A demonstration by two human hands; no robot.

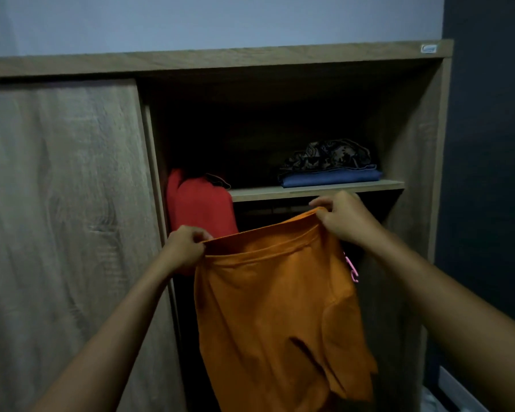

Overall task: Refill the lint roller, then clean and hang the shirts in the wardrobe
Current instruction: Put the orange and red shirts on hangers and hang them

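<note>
You stand in a dim room of a home, likely a bedroom; a wood-grain wardrobe (280, 59) faces you, its sliding door (60, 203) covering the left half; folded clothes (330, 175) lie on its shelf (315, 190); a red garment (199, 209) hangs inside.

A pale wood-grain shelf (309, 190) spans the open right-hand bay of a wardrobe (415, 138), running from the bay's right wall towards the left, in dim light. Near its right end lies a folded blue garment (333, 177), flat on the board, its front edge close to the shelf's lip. A dark cloth with a brown pattern (327, 156) sits bunched on top of the blue one and does not reach the board. At the shelf's left end a red garment (199, 203) covers the board's edge and hangs below it; whether it rests on the shelf cannot be told. The stretch of board between red and blue is bare wood, and the space behind it is dark.
</note>
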